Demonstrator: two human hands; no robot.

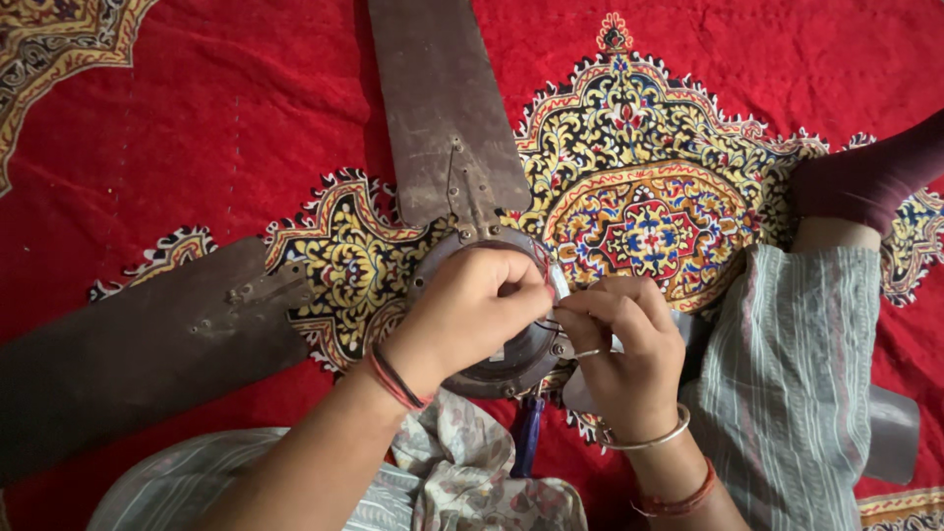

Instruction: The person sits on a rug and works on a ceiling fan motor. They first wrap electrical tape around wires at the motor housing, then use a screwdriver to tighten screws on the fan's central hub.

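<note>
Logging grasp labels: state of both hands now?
Left hand: closed, pinching thin wires over the fan hub.
Right hand: closed, fingertips on the same wires.

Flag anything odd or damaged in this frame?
The ceiling fan lies flat on a red patterned rug instead of hanging. Its brown blades look worn and stained. Thin wires stick out of the hub, pinched between the left hand and right hand.

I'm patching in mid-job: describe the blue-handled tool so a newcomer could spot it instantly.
Start at the brown ceiling fan lying on the red patterned carpet and find its round motor hub under the left hand and right hand. Just below the hub, between the wrists, lies the blue-handled tool, the only blue thing there.
</note>
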